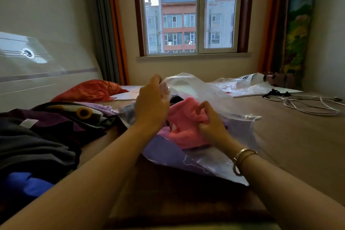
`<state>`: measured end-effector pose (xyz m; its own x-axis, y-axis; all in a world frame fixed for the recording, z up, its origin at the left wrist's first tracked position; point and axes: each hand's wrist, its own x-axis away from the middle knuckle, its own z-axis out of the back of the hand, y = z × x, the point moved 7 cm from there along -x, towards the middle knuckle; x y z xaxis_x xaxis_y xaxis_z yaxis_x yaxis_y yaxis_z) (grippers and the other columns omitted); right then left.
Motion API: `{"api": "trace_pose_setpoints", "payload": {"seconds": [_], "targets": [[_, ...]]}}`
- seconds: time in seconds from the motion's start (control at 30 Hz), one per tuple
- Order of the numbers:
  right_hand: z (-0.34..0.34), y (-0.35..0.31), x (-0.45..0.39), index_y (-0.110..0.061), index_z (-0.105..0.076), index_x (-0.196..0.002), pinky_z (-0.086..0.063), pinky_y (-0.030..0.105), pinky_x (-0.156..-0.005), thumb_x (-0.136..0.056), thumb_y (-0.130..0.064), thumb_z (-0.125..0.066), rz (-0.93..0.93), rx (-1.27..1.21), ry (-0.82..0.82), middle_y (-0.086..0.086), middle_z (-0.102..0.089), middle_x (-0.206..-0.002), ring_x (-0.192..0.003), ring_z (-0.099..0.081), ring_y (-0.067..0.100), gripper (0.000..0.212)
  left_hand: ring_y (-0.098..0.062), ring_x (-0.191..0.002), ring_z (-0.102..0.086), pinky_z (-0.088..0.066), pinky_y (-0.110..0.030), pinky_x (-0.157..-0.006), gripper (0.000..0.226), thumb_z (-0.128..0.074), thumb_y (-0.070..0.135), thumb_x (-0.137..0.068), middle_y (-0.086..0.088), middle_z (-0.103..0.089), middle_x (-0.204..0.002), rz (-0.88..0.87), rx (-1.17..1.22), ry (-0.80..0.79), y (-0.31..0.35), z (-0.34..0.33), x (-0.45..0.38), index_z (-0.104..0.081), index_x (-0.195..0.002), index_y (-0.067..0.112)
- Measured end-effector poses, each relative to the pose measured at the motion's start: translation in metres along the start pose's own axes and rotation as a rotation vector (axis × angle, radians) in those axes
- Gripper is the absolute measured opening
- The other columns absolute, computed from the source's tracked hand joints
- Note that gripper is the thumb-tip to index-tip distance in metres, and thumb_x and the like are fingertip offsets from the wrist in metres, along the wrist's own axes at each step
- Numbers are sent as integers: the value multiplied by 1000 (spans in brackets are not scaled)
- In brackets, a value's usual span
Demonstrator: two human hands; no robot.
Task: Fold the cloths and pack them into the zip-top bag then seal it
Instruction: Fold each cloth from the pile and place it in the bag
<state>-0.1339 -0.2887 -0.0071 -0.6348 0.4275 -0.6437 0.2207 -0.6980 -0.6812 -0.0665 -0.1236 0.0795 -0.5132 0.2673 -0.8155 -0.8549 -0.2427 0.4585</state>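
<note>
Head view shows the job part done: the right hand (207, 121) pinches a pink cloth (183, 117) at the bag (209, 157) mouth, the left hand (152, 106) pinches the plastic open, more clothes (46, 130) wait left, unsealed.

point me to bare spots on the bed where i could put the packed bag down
Bare bed surface lies right of the zip-top bag, in front of the white cable. A narrow strip runs between the clothes pile and the bag. The left side is crowded with clothes; the far right holds another plastic bag and the cable.
</note>
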Motion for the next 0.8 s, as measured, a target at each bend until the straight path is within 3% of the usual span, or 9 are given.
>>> {"api": "trace_pose_setpoints", "payload": {"seconds": [0.1, 0.2, 0.33, 0.43, 0.5, 0.57, 0.63, 0.7, 0.8], "targets": [[-14, 2, -28, -14, -48, -102, -44, 13, -64, -82, 10, -47, 71, 87, 171, 10, -55, -95, -80, -52, 16, 31, -18, -83, -67, -58, -42, -66, 9, -50, 22, -98, -5, -67, -91, -38, 105, 41, -4, -1, -11, -48, -94, 14], [-32, 6, -49, -6, -49, -122, -48, 25, -85, -91, 2, -48, 73, 170, 329, 13, -53, -113, -96, -50, 16, 32, -16, -82, -67, -59, -40, -65, 11, -50, 22, -98, -1, -66, -91, -85, 149, 71, -6, -1, -18, -51, -98, 11], [-65, 54, -69, -27, -13, -151, -23, 52, -113, -98, -40, -43, -191, 716, -133, 14, -4, -158, -142, -17, 38, 62, 1, -68, -60, -47, -10, -57, 9, -47, 20, -100, 15, -58, -77, -165, 148, 94, -4, -2, -22, -49, -95, 13], [-71, 62, -55, -32, 16, -149, -7, 61, -112, -89, -64, -42, -168, 831, -283, 3, 23, -157, -146, 7, 34, 90, 8, -64, -57, -42, -5, -57, 8, -46, 19, -100, 21, -51, -73, -198, 139, 96, -2, -2, -22, -47, -95, 13], [-77, 50, -43, -33, 8, -150, -17, 62, -110, -87, -58, -52, 10, 963, -306, 2, 19, -158, -144, 3, 36, 91, 14, -69, -57, -42, -4, -58, 7, -46, 17, -100, 21, -51, -73, -214, 142, 91, -1, -2, -21, -45, -94, 14], [-83, 39, -37, -35, -33, -141, -38, 58, -97, -79, -45, -68, 220, 1172, -270, 9, -15, -157, -137, -24, 44, 72, 16, -70, -56, -41, -3, -57, 6, -46, 17, -100, 20, -51, -73, -214, 157, 82, 0, -3, -20, -44, -95, 15], [-90, 31, -40, -28, -67, -101, -54, 49, -75, -62, -28, -80, 429, 1223, -182, 9, -60, -124, -108, -58, 39, 41, 18, -67, -54, -39, -1, -56, 5, -46, 15, -99, 21, -49, -72, -220, 174, 76, 3, -5, -18, -44, -95, 14], [-98, 23, -47, -22, -71, -78, -56, 39, -64, -54, -17, -84, 541, 1195, -192, 6, -68, -97, -85, -66, 29, 28, 18, -66, -53, -38, 0, -55, 6, -47, 15, -98, 20, -47, -70, -233, 184, 74, 2, -6, -16, -45, -94, 10], [-110, 42, -78, -2, -59, -124, -43, 39, -102, -82, -11, -64, 399, 1139, -320, 21, -53, -132, -126, -48, 34, 43, 16, -65, -54, -38, -1, -55, 19, -47, 21, -96, 18, -47, -69, -244, 189, 80, -1, -6, -15, -51, -98, 2]]}}
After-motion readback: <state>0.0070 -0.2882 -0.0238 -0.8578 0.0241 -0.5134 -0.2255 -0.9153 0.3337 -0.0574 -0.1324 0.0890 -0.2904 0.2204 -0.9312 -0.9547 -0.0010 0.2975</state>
